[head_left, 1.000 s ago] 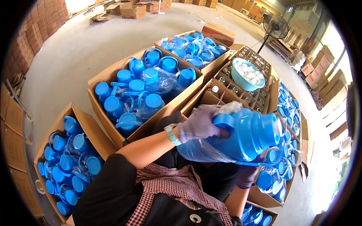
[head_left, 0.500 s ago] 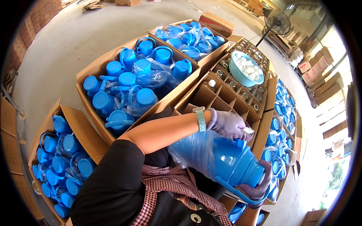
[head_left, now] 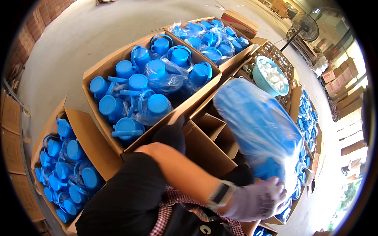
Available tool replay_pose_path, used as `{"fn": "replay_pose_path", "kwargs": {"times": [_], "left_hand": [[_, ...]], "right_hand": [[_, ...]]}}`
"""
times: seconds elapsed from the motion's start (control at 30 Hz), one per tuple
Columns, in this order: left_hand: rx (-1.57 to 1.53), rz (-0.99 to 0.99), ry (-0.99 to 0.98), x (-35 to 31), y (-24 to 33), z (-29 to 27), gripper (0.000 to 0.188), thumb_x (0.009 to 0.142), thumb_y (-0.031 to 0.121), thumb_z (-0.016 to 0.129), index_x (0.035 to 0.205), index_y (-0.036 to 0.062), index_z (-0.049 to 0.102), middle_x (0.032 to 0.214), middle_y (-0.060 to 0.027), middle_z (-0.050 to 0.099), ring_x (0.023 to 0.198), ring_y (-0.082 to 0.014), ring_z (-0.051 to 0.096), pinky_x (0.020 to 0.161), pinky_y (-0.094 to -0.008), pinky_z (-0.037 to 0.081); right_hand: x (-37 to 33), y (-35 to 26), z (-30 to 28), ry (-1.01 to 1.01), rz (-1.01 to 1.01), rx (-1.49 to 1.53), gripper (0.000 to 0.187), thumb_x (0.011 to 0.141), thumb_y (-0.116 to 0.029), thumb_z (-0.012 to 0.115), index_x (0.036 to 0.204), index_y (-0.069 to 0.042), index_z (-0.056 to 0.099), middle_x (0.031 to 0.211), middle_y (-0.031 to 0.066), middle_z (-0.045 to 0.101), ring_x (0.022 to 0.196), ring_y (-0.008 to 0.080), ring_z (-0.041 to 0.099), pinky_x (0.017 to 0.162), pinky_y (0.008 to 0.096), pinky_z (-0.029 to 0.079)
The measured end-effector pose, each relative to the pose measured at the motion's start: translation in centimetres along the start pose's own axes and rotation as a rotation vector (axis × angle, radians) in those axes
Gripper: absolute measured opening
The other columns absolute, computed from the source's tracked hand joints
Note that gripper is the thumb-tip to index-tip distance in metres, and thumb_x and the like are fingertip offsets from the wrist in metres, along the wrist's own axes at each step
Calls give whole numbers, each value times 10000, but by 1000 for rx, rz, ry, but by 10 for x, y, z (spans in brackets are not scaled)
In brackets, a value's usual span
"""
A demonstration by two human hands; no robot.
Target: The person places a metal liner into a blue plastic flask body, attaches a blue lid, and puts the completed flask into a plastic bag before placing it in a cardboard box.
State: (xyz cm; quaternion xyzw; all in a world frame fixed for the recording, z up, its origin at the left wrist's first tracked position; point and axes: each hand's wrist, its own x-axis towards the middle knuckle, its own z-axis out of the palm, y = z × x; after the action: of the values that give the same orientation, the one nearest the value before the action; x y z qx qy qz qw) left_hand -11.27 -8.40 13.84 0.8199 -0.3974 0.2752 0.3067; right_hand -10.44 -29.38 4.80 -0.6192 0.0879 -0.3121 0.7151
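A large blue jug-shaped vessel, wrapped in a clear plastic bag, tilts across the open carton in front of me. Its broad end points up and away, while the narrower end is low and near my left hand. That hand wears a pale purple glove and a wrist watch. Its curled fingers are at the gathered lower end of the bag, somewhat blurred by motion. My right hand is out of sight, hidden by the wrapped vessel and my left hand.
A divided carton lies under the vessel. Beyond it, a light-blue basin of white pieces sits on another divided carton. Cartons of blue lidded jugs stand at left, ahead and right. A standing fan is at far right.
The wrapped vessel has swung its broad end up and away over the divided carton. My left hand has moved down to the bag's near end, and my right hand has gone out of sight.
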Motion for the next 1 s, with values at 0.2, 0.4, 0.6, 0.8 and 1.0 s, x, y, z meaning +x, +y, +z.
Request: {"fn": "replay_pose_path", "kwargs": {"times": [0.2,0.4,0.6,0.8,1.0], "left_hand": [[446,-168,20,-73,-276,-83,325,838,229,734,1135,100,704,1348,-170,604,1307,-356,542,1116,-524,423],[811,-392,-966,-199,-495,1,402,951,565,568,1181,313,780,1739,-73,107,1592,-393,28,1238,-663,21],[1021,-506,-961,-192,-501,-32,603,906,620,597,1301,182,725,1721,-78,191,1595,-351,74,1256,-624,15],[868,-793,-337,-273,-529,-98,500,876,384,724,1360,273,661,1704,-99,222,1575,-370,148,1255,-560,115],[706,-828,-192,-259,-517,-93,466,814,258,786,1269,279,688,1602,-79,409,1547,-363,231,1264,-570,130]], "right_hand": [[60,42,3,259,140,124,625,1006,-429,557,1530,-106,449,1567,152,442,1425,362,440,1122,573,424],[57,50,101,93,441,314,673,975,-464,616,1528,-122,444,1572,142,442,1436,368,428,1142,586,399],[81,86,147,-293,270,-77,657,975,-504,605,1517,-160,468,1525,113,484,1365,345,501,1023,554,506],[116,87,321,-809,332,-278,533,962,-434,671,1386,-128,565,1333,103,599,1139,258,651,778,439,606],[119,130,488,-1226,403,-273,402,894,-190,796,1191,-67,554,1039,73,657,916,129,645,749,287,568]]}}
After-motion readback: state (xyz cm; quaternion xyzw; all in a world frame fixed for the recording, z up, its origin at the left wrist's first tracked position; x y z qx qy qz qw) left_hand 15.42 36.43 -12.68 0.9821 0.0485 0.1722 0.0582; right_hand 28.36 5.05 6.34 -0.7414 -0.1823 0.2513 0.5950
